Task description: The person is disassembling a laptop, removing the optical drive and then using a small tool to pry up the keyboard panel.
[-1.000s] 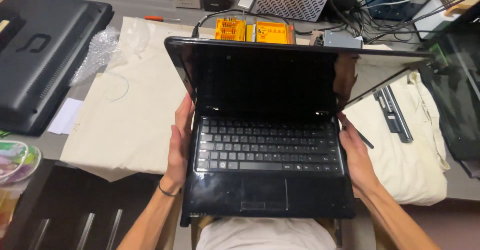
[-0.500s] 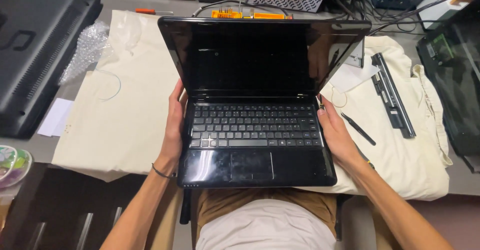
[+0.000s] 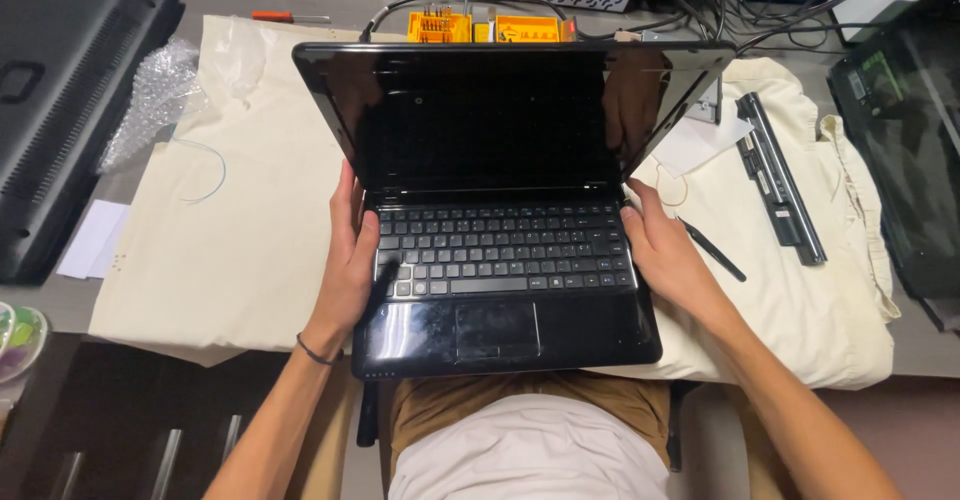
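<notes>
A black laptop (image 3: 500, 260) with its lid up and a dark screen rests on a cream cloth (image 3: 240, 250), its front edge past the table edge over my lap. My left hand (image 3: 350, 260) grips the left side of the base, thumb on the keyboard. My right hand (image 3: 665, 255) holds the right side of the base, fingers along the edge.
A long black battery (image 3: 780, 175) and a thin black pen-like tool (image 3: 712, 250) lie on the cloth at right. Behind the lid is an orange screwdriver-bit case (image 3: 480, 28). Bubble wrap (image 3: 150, 95) and another black laptop shell (image 3: 60, 110) lie left; a dark panel (image 3: 905, 130) lies far right.
The laptop has shifted a little toward the table's far side with both hands still on its sides. The camera view has tilted, showing more of the lid's top edge.
</notes>
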